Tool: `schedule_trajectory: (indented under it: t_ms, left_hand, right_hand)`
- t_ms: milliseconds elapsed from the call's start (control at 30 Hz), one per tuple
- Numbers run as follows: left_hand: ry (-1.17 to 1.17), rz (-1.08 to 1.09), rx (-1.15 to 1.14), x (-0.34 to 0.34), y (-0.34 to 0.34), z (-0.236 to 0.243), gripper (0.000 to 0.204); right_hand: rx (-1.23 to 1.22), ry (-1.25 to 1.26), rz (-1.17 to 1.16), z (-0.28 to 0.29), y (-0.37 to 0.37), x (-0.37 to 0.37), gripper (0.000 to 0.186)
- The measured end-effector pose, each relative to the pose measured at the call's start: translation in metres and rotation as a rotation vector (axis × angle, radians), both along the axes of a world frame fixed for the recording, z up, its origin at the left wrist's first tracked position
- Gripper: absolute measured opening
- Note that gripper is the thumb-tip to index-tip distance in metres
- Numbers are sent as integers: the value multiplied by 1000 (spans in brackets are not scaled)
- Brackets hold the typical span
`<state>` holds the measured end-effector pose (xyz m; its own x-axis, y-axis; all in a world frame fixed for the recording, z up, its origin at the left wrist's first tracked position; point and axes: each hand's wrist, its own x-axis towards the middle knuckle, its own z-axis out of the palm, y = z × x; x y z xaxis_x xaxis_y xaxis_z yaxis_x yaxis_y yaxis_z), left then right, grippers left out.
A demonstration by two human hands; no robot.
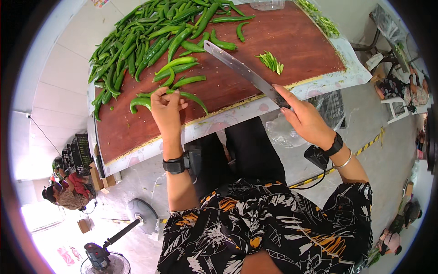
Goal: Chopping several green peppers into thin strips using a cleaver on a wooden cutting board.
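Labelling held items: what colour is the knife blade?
Silvery grey: the knife blade shows best in the head view, the only one.

A curved green pepper (195, 99) extends rightward from the left hand (167, 112). A long-bladed knife (244, 69) slants from the right hand (308, 122).

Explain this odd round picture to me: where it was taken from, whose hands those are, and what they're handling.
There's no machine: these are one person's bare hands. The only picture comes from a wide fisheye camera on that person's head, looking down, so straight edges bend and the rim goes dark. The left hand is at a long, curved green chili pepper; whether it grips it firmly is hard to tell. The right hand holds a long-bladed knife. On the reddish-brown board lie a big heap of green chili peppers and a small pile of cut green pieces.
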<state>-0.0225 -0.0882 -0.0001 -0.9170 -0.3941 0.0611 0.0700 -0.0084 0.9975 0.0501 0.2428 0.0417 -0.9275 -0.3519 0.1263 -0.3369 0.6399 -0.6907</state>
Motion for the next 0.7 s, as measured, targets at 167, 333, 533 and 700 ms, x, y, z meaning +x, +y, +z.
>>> schedule_trajectory:
  t_ms: [167,333,533,700]
  left_hand:
    - [-161,32,-532,8,-8,9,36]
    - [380,-158,-1048,18,-4,11,23]
    - [290,-243,-1000,19,25,-7,7]
    - [297,-95,-1011,12,56,-14,5]
  right_hand:
    - [-21,-113,-20,2,0,1,59]
    - [-11,-207,-28,2,-3,2,60]
    - [-70,-92,43,-3,-13,3,61]
    - [-103,-124,63,-5,-15,1,62]
